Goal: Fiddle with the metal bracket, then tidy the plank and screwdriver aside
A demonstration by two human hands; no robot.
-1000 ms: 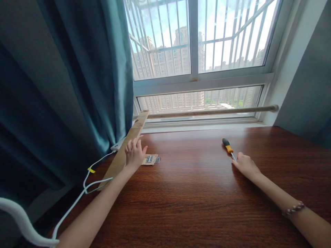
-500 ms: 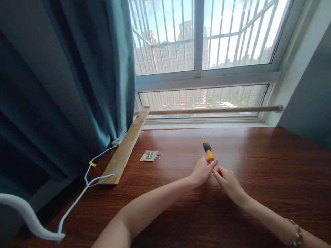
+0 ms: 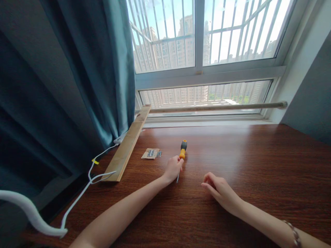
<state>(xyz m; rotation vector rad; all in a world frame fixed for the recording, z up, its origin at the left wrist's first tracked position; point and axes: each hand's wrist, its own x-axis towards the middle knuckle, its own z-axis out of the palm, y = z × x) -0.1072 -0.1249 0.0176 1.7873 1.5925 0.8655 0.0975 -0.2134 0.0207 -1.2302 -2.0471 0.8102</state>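
Note:
My left hand (image 3: 172, 169) is closed around the shaft of a screwdriver (image 3: 183, 148), just below its yellow and black handle. The handle points away toward the window, and the thin metal shaft comes out below my fingers. To the right, apart from the screwdriver, my right hand (image 3: 219, 189) hovers over the wooden table (image 3: 248, 162) with its fingers curled in. What sits in those fingers, if anything, is hidden. Left of the screwdriver lie a small brown card with dark hardware (image 3: 150, 153) and several screws (image 3: 159, 154).
A long wooden board (image 3: 126, 148) lies along the table's left side, with a white cable (image 3: 90, 172) running over its near end. Behind it hangs a blue curtain (image 3: 111, 69). A pole (image 3: 217, 108) crosses in front of the window at the far edge.
My left hand has moved left with the screwdriver, away from my right hand. The two hands were together at the screwdriver's shaft; now they are apart, my right hand slightly lower.

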